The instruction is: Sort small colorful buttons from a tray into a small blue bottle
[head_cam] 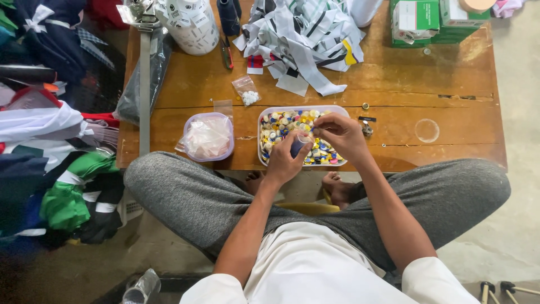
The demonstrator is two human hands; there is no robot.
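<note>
A small dark blue spool (pixel 298 146) sits between the two hands, just above the near edge of a clear plastic tray (pixel 264 115) full of coloured buttons. The left hand (pixel 285 160) is closed around the spool from below. The right hand (pixel 341 135) has its fingers pinched together near the top of the spool; if something thin is between these fingers, it is too small to tell. The tray stands on a brown wooden surface (pixel 439 118). Just left of the tray is a round purple container (pixel 208 137) with a pinkish plastic bag inside. Behind the tray lies a small clear bag (pixel 247 90) with white pieces, and further back a heap of white printed strips (pixel 304 34). On the left, folded clothes (pixel 50 141) are piled beside the surface.
</note>
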